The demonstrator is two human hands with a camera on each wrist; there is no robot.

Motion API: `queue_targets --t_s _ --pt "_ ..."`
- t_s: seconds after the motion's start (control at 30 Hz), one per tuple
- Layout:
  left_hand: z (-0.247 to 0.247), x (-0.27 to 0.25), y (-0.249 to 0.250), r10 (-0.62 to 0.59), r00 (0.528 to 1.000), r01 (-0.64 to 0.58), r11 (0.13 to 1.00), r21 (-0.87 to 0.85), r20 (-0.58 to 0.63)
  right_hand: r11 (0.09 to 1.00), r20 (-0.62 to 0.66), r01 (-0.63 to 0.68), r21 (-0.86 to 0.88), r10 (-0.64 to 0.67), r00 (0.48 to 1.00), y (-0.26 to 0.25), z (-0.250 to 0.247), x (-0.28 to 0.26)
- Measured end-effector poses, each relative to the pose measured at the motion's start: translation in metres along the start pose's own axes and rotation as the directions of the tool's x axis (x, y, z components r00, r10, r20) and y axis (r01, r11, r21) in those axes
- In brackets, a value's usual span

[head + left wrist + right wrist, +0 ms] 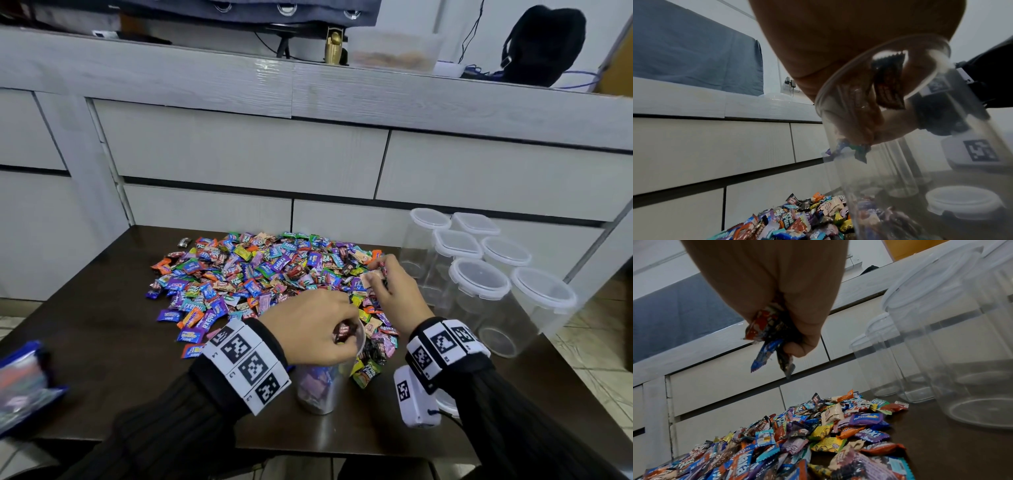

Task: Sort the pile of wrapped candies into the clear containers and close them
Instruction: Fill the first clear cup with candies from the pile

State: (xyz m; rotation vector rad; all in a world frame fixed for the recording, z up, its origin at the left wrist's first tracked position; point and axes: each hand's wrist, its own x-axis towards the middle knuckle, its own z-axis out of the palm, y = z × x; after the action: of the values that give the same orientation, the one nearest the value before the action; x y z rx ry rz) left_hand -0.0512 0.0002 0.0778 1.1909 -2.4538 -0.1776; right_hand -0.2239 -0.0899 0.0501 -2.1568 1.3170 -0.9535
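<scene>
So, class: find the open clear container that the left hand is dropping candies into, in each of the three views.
Head: open container at bottom centre, under the left hand.
Left wrist: fills the right half.
Right wrist: not in it.
Shared landmark: the candy pile.

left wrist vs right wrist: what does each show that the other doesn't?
Left wrist only: the open container with the left hand at its rim, a dark-wrapped candy in its grip, and a loose lid on the table.
Right wrist only: the right hand gripping a bunch of candies, with the lidded empty containers close by.
Both: the candy pile and the drawer fronts.
</scene>
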Motion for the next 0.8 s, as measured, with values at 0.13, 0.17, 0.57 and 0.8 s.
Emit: queue_targets --t_s 0.13,0.17,0.57,0.8 --pt "0.001 -0.003 0.0 0.011 0.999 -0.011 1.0 -0.001 -0.036 1.0 0.0 -0.01 0.003 0.01 1.0 0.001 0.001 -0.002" --pt "0.001 -0.004 0.0 0.019 0.998 -0.02 1.0 -0.011 -0.061 1.0 0.002 -0.012 0.004 0.012 1.0 0.001 0.0 -0.002" --pt "0.025 -0.021 -0.012 -0.041 0.885 -0.096 0.958 -0.27 -0.463 0.976 -0.041 0.188 0.107 -0.185 0.982 -0.056 -0.006 -0.011" --pt "0.062 -0.047 -0.045 -0.321 0.848 0.013 0.807 -0.59 -0.421 0.939 -0.018 0.275 0.206 -0.277 0.961 -0.073 0.009 -0.028"
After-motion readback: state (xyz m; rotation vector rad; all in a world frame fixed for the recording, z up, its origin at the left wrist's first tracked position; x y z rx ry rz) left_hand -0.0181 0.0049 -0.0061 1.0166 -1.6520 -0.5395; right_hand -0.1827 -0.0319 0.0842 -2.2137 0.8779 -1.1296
